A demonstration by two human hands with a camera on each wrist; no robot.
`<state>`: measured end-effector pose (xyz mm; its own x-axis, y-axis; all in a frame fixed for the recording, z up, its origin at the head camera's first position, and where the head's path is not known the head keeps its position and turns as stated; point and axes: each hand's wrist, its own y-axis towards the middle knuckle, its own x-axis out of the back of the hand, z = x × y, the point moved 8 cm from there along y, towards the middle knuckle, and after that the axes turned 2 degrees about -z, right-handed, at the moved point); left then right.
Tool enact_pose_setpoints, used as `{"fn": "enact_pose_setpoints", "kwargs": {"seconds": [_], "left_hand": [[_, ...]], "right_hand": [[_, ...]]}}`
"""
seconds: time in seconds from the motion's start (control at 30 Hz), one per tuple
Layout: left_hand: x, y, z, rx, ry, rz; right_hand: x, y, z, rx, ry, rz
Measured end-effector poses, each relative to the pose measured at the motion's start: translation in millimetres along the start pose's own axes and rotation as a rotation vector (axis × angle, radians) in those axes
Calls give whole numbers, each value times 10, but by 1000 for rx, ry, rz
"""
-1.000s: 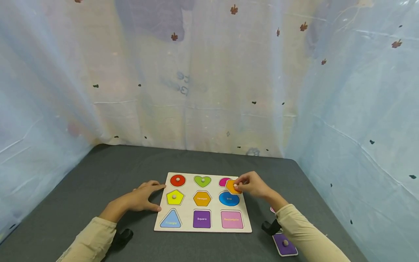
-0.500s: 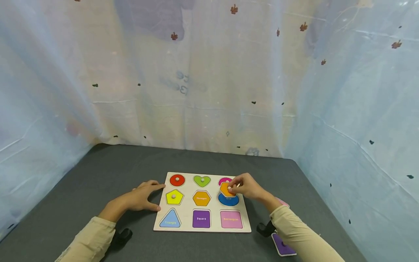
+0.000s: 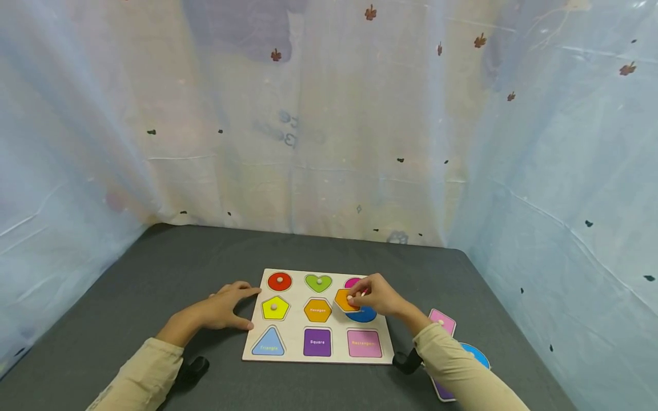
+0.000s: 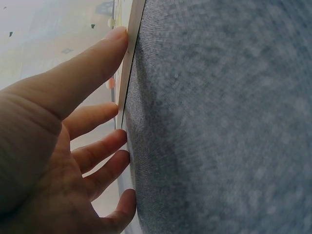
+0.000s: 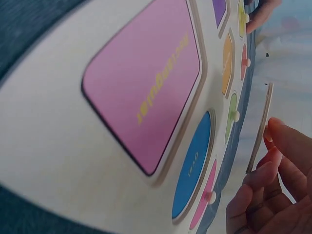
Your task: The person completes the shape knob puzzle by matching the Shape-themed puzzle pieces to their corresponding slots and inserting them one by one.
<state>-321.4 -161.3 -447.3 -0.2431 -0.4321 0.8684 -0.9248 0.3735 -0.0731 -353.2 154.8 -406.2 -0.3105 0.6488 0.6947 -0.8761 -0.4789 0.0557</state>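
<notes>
Through the head view, I see the right hand (image 3: 377,295) pinching the pale round knob (image 3: 349,297) of the orange hexagonal piece (image 3: 341,299), a hold that probably keeps its edges free for fitting. I locate this piece raised above the pale wooden shape board (image 3: 294,342), between the orange hexagonal recess (image 3: 317,310) and the blue oval recess (image 3: 367,314). I read the left hand (image 3: 224,309), fingers spread and gripping nothing, as steadying the board's left edge on the dark grey tabletop (image 3: 226,251).
</notes>
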Motion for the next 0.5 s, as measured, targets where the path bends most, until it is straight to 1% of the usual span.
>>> {"fn": "enact_pose_setpoints", "kwargs": {"seconds": [0.2, 0.23, 0.43, 0.47, 0.5], "left_hand": [[-5, 4, -1, -7, 7, -4], [-4, 4, -1, -8, 9, -5], [0, -9, -18, -5, 3, 0], [2, -12, -21, -5, 3, 1], [3, -14, -23, -6, 4, 1]], "right_hand": [[-61, 29, 64, 49, 0, 3], [-66, 20, 117, 56, 7, 9], [-165, 88, 96, 30, 20, 28], [-187, 113, 51, 27, 16, 27], [-201, 120, 58, 30, 18, 30]]}}
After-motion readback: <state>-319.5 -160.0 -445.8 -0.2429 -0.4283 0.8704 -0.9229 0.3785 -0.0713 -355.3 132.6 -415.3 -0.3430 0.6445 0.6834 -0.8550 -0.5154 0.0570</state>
